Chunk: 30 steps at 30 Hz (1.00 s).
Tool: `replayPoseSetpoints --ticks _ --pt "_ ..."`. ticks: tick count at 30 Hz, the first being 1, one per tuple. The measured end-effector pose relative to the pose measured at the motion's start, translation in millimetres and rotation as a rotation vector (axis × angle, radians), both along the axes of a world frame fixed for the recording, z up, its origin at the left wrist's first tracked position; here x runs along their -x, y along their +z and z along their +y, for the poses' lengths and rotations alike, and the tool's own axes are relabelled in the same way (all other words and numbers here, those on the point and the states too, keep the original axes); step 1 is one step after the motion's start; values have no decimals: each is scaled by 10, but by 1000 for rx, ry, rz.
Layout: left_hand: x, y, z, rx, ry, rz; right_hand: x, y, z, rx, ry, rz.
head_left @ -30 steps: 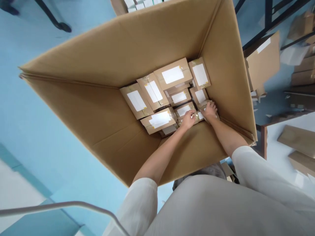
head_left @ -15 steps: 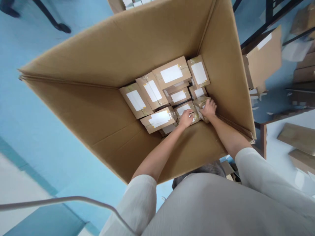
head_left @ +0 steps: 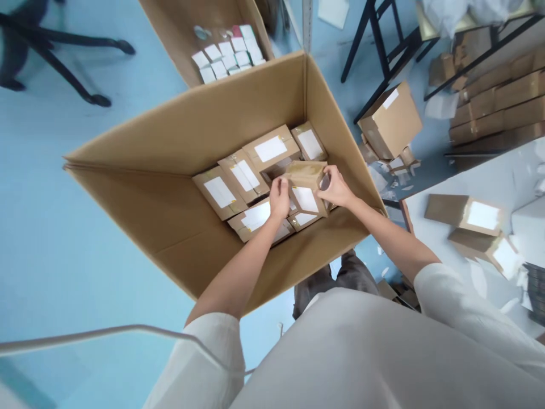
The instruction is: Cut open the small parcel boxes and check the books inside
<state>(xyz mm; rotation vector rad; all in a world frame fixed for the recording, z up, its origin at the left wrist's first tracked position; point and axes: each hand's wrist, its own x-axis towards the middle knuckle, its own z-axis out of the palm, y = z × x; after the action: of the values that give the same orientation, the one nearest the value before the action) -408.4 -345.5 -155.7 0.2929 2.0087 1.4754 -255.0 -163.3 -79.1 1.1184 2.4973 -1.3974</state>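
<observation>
Brown cardboard takes up the middle of the view: a big carton (head_left: 166,210), open at the top, with small boxes lying side by side low inside it. Judging by how they lie, much of the layer is in order. Four labelled boxes (head_left: 276,136) run along the far wall with their white labels up, and a nearer box (head_left: 246,232) carries what look like overlapping labels. More boxes show only in part below the hands.

One small box (head_left: 304,170) is not settled — it is held at a tilt inside the carton, over the right part of the layer. The left hand (head_left: 279,199) is half curled, its fingertips at the box's left edge. The right hand (head_left: 336,188) makes a loose C, thumb and fingers parted around the right end, so the hands have the box between them.

What seems left is this one loose box, and an uneven patch just behind it; how deep that goes is hidden. Two more labelled boxes (head_left: 443,211) rest on the white table (head_left: 451,187) — whether they belong with these, I cannot tell.
</observation>
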Motion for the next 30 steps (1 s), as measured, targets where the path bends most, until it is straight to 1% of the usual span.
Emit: replayPoseSetpoints --ticks 2,5,7,9,11,13,14,15,16,17,19,22,24,26,28,30 --pt "20 288 73 -70 52 67 -38 225 61 17 -40 59" --pt "44 745 262 -162 77 159 -94 571 182 -3 -79 192" --pt "30 1084 423 -186 98 225 -159 823 269 -30 -106 290" --pt "-29 1456 601 -229 109 295 -263 1075 364 -48 -142 380" --pt "-140 1835 794 -274 87 355 -417 1301 476 -63 -189 453" --pt "-299 2166 999 -321 34 397 -625 1477 613 -83 -245 506" --pt "-395 2294 1106 -343 -3 415 -751 1541 690 -94 -277 524" --pt "-501 2389 1216 -362 -49 430 -892 1588 769 -103 -312 536" --pt "-616 2447 1329 -375 -105 441 -1047 1619 849 -113 -350 540" --pt "-740 2470 1442 -379 -171 451 -1216 1635 925 -122 -391 537" --pt "-1014 2418 1664 -360 -315 465 -1584 1632 1059 -150 -471 502" --pt "-1458 2191 1965 -284 -515 471 -2163 1571 1183 -202 -524 373" --pt "-1744 2011 2137 -232 -611 479 -2521 1511 1221 -255 -496 284" --pt "-2002 1844 2286 -181 -666 483 -2834 1445 1242 -346 -431 173" --pt "-2228 1700 2414 -136 -701 477 -3098 1377 1263 -413 -360 39" --pt "-2423 1581 2518 -113 -709 452 -3313 1312 1293 -430 -292 -86"
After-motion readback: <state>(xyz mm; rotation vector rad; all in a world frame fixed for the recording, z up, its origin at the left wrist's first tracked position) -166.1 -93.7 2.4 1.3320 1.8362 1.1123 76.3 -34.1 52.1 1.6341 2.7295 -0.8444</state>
